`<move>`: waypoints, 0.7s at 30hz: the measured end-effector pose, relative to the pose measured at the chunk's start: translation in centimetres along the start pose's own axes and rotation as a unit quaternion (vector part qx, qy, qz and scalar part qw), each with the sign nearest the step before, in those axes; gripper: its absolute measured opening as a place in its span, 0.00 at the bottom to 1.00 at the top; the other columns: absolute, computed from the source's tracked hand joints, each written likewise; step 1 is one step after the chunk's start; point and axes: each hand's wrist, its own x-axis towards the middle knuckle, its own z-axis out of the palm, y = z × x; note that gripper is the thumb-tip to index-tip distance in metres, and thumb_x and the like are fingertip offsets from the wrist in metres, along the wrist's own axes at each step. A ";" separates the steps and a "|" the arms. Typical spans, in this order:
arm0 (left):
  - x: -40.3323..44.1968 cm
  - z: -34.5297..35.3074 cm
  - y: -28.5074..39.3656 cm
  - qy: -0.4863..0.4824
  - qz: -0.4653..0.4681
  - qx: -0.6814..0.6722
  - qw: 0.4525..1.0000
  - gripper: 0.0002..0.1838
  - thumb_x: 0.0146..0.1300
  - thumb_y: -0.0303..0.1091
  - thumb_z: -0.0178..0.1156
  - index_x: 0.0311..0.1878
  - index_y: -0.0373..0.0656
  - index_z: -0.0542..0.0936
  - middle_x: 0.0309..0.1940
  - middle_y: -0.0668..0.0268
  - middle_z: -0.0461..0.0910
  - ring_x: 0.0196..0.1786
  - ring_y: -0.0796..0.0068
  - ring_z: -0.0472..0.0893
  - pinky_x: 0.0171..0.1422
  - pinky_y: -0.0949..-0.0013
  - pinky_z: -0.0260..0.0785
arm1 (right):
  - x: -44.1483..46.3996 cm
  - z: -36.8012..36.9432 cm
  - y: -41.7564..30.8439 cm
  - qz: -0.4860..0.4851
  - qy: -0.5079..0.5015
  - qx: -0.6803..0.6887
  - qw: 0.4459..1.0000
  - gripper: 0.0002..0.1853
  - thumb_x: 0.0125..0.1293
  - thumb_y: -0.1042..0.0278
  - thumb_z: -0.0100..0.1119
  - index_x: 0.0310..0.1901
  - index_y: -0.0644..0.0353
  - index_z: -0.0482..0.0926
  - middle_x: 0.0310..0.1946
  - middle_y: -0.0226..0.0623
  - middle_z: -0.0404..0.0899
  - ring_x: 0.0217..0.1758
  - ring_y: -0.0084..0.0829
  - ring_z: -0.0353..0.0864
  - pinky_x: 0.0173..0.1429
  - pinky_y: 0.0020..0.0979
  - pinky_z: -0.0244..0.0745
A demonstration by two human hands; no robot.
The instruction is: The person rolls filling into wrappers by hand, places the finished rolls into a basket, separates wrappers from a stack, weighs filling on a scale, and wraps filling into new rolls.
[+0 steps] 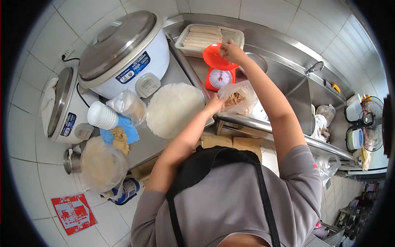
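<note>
My left hand grips the near-left edge of a clear plastic bag holding a brown, shredded filling. Over the orange-red pan of a small kitchen scale is my right hand, its fingers curled together; whatever is in them is hidden. The scale's white dial faces me, just beyond the bag. Left of my left hand lies a stack of round, whitish wrappers. Behind the scale, a cream plastic basket holds several pale rolls in a row.
Two large rice cookers stand on the left. Close to them are stacked white cups, a blue cloth and a bag of wrappers. A steel sink extends to the right, with a fan beyond.
</note>
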 end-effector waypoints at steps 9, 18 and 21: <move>-2.7 0.1 -0.4 0.101 0.234 0.111 0.961 0.30 0.54 0.27 0.62 0.53 0.39 0.53 0.41 0.57 0.72 0.44 0.69 0.75 0.52 0.67 0.66 | 3.5 0.7 1.1 -0.029 0.036 -0.159 0.986 0.19 0.44 0.65 0.68 0.40 0.62 0.78 0.35 0.46 0.80 0.42 0.44 0.79 0.47 0.37 0.74; -4.7 0.4 0.6 0.096 0.310 0.156 0.933 0.27 0.50 0.21 0.57 0.55 0.42 0.61 0.50 0.52 0.68 0.56 0.49 0.70 0.55 0.61 0.64 | -5.9 -3.9 -4.8 -0.035 -0.014 0.264 0.964 0.10 0.52 0.69 0.63 0.35 0.64 0.77 0.29 0.33 0.78 0.33 0.24 0.76 0.41 0.26 0.71; -4.5 0.0 0.3 0.101 0.335 0.203 0.915 0.23 0.49 0.19 0.55 0.52 0.40 0.70 0.47 0.56 0.69 0.53 0.52 0.71 0.53 0.62 0.65 | -10.1 -3.8 -4.5 0.029 -0.107 0.339 0.934 0.10 0.57 0.71 0.59 0.39 0.66 0.76 0.33 0.31 0.78 0.35 0.21 0.76 0.41 0.24 0.71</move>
